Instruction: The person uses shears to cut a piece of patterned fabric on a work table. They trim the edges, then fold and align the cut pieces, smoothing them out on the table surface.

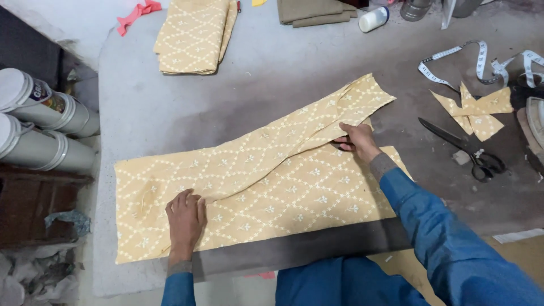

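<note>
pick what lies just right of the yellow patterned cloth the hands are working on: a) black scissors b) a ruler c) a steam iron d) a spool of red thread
a: black scissors lie on the grey table just right of the yellow patterned cloth, below the yellow scraps and the measuring tape. The right hand pinches a cloth fold; the left hand presses flat.

- two hands: left [185,219], right [355,140]
- one spread cloth [272,187]
- two folded cloths: yellow [194,35], olive [313,11]
- two scraps [475,110]
- one scissors [464,148]
- one tape [481,62]
- two tubs [39,127]
- one bottle [374,18]
</note>
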